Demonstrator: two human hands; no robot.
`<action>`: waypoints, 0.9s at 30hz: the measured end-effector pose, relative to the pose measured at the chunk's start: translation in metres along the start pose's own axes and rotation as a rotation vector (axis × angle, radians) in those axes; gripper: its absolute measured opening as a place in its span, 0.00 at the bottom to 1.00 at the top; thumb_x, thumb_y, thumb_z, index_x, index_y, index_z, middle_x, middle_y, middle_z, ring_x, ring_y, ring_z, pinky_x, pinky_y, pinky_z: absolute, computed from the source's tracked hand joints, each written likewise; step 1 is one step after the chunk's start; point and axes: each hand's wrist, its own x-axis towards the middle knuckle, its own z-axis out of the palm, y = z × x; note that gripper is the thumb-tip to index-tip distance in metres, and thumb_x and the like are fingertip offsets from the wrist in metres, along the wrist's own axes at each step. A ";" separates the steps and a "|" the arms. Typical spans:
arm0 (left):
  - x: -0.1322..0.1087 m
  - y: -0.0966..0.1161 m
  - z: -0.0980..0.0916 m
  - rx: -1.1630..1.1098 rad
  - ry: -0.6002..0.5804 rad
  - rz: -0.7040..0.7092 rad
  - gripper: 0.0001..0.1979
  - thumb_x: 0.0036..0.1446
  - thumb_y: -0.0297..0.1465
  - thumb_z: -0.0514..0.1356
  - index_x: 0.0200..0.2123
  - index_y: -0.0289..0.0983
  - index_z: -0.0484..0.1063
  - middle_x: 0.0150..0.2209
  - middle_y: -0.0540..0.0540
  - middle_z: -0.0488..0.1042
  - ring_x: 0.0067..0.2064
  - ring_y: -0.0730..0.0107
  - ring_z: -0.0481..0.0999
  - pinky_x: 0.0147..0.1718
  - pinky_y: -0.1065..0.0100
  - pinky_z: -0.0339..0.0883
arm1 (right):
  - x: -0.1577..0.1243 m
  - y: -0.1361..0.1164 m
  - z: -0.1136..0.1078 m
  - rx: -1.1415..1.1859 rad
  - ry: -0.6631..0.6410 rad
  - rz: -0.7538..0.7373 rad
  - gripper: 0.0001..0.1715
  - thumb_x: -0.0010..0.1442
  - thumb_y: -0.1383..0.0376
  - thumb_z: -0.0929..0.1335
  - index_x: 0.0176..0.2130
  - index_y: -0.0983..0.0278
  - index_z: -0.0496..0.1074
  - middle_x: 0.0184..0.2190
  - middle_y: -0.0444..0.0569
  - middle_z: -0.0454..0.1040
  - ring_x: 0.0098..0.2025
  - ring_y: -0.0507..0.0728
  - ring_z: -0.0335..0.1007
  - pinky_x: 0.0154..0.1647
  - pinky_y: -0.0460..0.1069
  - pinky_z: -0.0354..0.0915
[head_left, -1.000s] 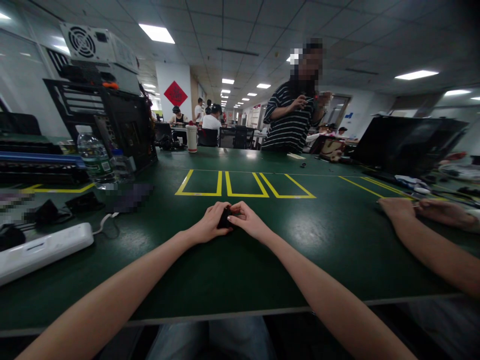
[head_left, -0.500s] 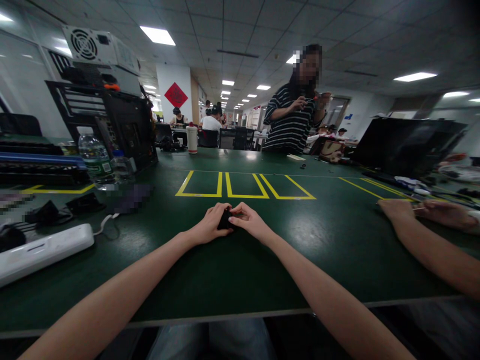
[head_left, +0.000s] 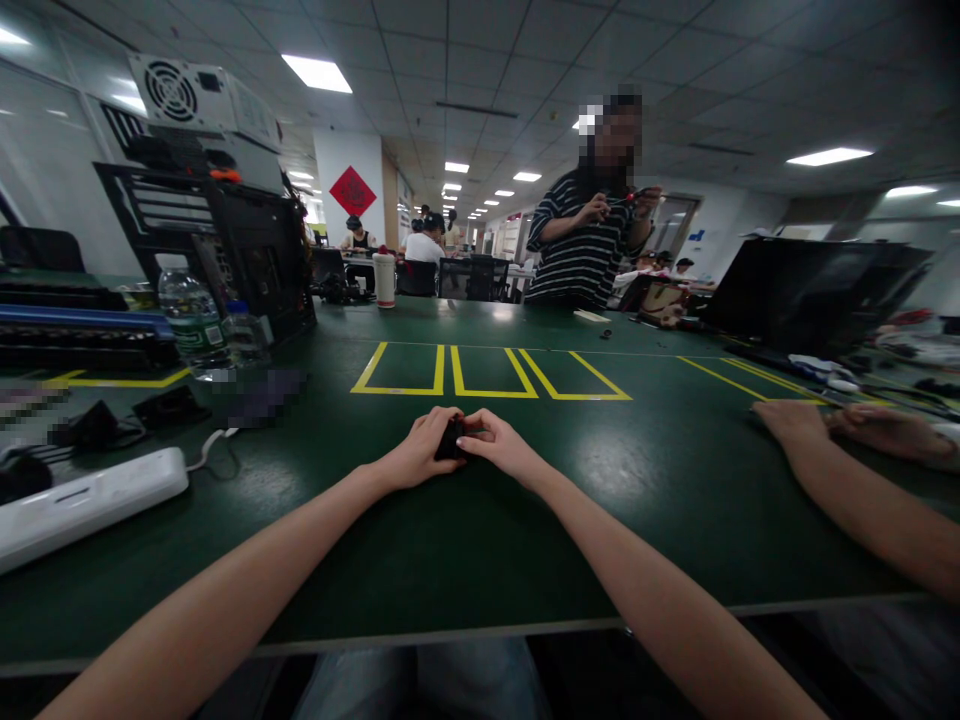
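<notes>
Between my two hands, just above or on the green table (head_left: 450, 550), is a small black object (head_left: 450, 440); its kind cannot be made out. My left hand (head_left: 429, 445) wraps around its left side, fingers over the top and thumb on the near side. From the right, my right hand (head_left: 491, 440) pinches at its edge with thumb and fingertips. Much of the object is hidden by the fingers. Beyond the hands, three yellow tape outlines (head_left: 491, 393) lie on the tabletop.
On the left stand a power strip (head_left: 97, 505), a water bottle (head_left: 191, 320) and an open computer case (head_left: 259, 250). A co-worker's arms (head_left: 847, 480) rest at the right, near a black monitor (head_left: 810, 295). Across the table stands a person in a striped shirt (head_left: 574, 240).
My hands stay around the black object, with only a slight shift of the right fingers. The standing person's raised hand has moved slightly.
</notes>
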 end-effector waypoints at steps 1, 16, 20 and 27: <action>0.000 0.000 0.000 0.001 0.001 0.000 0.27 0.47 0.32 0.58 0.49 0.40 0.51 0.46 0.44 0.59 0.48 0.62 0.61 0.49 0.55 0.53 | 0.000 0.000 0.000 0.002 -0.007 -0.008 0.18 0.46 0.61 0.67 0.38 0.63 0.62 0.39 0.47 0.64 0.42 0.54 0.64 0.43 0.54 0.62; 0.001 0.000 0.001 0.005 0.003 -0.011 0.27 0.46 0.32 0.59 0.49 0.40 0.51 0.46 0.44 0.59 0.49 0.62 0.60 0.51 0.54 0.51 | 0.001 0.002 0.003 -0.036 0.059 -0.001 0.19 0.48 0.59 0.66 0.40 0.63 0.60 0.40 0.48 0.64 0.41 0.54 0.63 0.43 0.53 0.61; 0.001 0.001 0.000 -0.002 -0.006 -0.016 0.27 0.47 0.32 0.58 0.50 0.40 0.50 0.46 0.44 0.59 0.49 0.62 0.61 0.51 0.54 0.51 | 0.000 0.000 0.002 -0.033 0.013 0.015 0.18 0.49 0.59 0.65 0.40 0.64 0.61 0.40 0.48 0.64 0.41 0.54 0.64 0.43 0.53 0.61; 0.000 -0.001 0.000 0.002 -0.009 0.006 0.28 0.47 0.32 0.58 0.50 0.40 0.50 0.47 0.44 0.58 0.49 0.61 0.60 0.51 0.54 0.50 | -0.003 -0.006 0.003 -0.059 0.015 -0.033 0.16 0.48 0.59 0.66 0.37 0.62 0.61 0.36 0.44 0.65 0.39 0.53 0.63 0.41 0.53 0.62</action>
